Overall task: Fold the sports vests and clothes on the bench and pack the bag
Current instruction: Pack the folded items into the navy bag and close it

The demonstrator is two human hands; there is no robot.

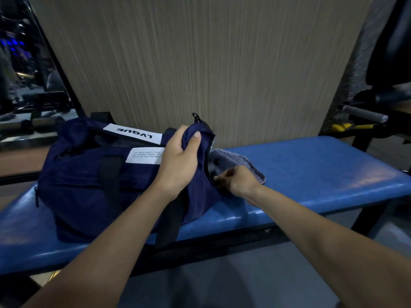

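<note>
Single head-worn wide-angle view, facing forward and down, close over bench (322, 165)

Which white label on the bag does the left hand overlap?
The lower label with small print; the left hand covers its right end. The LVQUE label sits clear above.

Right hand (239, 182) fingertips hidden in bag (93, 187); small label print (145, 155) unreadable

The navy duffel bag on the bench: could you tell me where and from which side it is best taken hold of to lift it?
Grip the navy duffel bag by its black webbing strap, coming from above on the near side. The strap runs up over the bag's front face near its middle, so the lift would likely stay balanced. The left hand only bunches loose fabric at the open end.
</note>
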